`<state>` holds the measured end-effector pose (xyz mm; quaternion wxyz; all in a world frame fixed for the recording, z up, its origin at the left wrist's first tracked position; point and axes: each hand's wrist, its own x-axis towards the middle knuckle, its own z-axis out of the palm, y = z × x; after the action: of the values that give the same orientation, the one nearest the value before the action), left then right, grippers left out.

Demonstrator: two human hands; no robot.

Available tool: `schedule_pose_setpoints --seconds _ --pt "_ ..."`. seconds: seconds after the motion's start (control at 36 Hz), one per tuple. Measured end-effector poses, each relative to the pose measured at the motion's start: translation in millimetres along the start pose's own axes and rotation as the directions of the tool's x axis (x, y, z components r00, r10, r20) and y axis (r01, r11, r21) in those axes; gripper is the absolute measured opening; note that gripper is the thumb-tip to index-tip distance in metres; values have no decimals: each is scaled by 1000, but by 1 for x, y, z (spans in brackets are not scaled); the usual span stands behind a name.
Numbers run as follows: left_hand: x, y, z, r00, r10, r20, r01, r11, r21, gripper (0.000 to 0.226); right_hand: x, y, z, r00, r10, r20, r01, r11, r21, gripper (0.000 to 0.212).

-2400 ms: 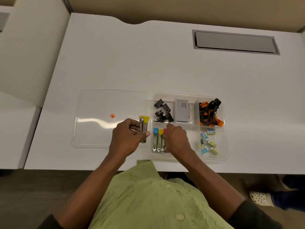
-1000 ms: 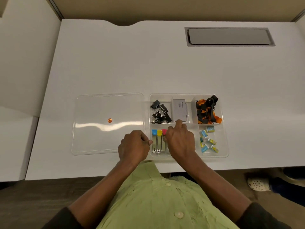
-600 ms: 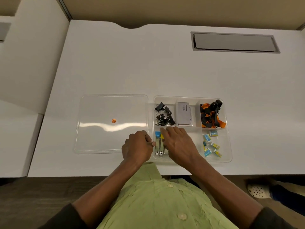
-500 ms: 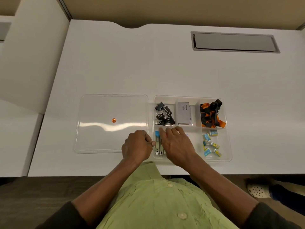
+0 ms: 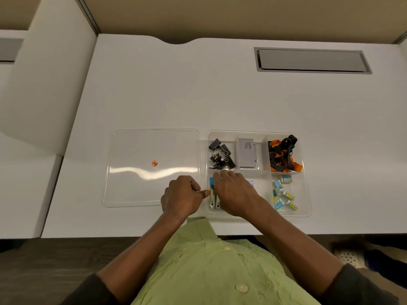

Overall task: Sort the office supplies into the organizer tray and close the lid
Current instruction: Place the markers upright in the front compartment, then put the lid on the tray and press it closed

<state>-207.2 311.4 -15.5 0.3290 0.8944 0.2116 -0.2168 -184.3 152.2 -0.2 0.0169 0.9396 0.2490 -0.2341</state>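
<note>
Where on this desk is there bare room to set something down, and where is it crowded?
Bare: the wide desk stretch between the grey hatch and the lid and organizer tray; also right of the tray. Crowded: the tray's near-left compartment, under the right hand, with the left hand at its rim.

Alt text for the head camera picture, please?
A person's right hand lies over metal tools in the near-left compartment of a clear organizer tray; the curled left hand rests beside it. Binder clips, a grey box, lanyards and small packets fill other compartments; the lid lies left of the tray.
</note>
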Motion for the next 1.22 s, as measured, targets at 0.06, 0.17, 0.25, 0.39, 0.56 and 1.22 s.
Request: schedule_pose_setpoints --seconds 0.06,0.17,0.25,0.39,0.56,1.22 --pt "2 -5 -8 1000 -2 -27 1 1000 -13 35 -3 -2 -7 998 11 -69 -11 1000 12 49" --pt "14 -24 -39 986 -72 -150 64 996 -59 36 -4 -13 -29 979 42 -201 -4 982 187 31" --pt "29 -43 -69 949 -145 -279 136 989 -53 36 3 -31 -44 961 90 -262 42 889 457 31" --pt "48 -75 -113 886 -214 -411 218 975 -39 36 35 -68 -51 987 122 -107 -29 780 625 66" --pt "61 -101 -128 901 -246 -357 266 964 9 70 77 -100 -36 960 237 147 -279 835 475 111" --pt "68 -125 -139 783 -419 -460 363 908 -209 93 98 -116 -26 884 463 -61 -183 464 867 95"
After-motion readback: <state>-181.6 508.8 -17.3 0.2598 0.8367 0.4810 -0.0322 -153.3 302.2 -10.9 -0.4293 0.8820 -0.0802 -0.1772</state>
